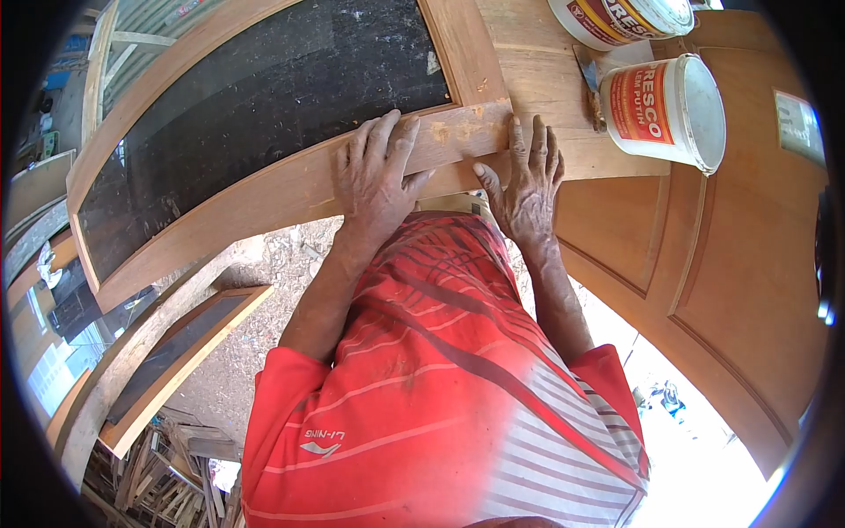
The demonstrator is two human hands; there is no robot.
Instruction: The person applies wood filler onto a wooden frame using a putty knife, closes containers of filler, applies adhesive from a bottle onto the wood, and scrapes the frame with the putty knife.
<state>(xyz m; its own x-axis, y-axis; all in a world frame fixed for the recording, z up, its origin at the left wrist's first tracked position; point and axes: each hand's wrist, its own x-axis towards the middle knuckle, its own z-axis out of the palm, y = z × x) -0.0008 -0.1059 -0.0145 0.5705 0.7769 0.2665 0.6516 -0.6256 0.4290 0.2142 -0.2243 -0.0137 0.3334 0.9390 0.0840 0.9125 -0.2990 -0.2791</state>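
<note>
A wooden frame [290,189] with a dark glass-like panel [282,84] lies across the wooden workbench [607,163]. My left hand [374,172] rests on its near rail, fingers stretched over the wood and the tips close to the dark panel. At the frame's right corner is my right hand [528,189], its fingers extended on the bench and the thumb apart, beside the rail's end. Pale yellowish patches mark the rail between the two hands. Neither hand is wrapped round anything.
A white bucket with a red label [642,106] stands on the bench at right, a second bucket [616,19] behind it. A brush-like tool [591,92] lies beside them. Large wooden panels [731,238] stand at right. Wood scraps [154,475] lie on the floor, lower left.
</note>
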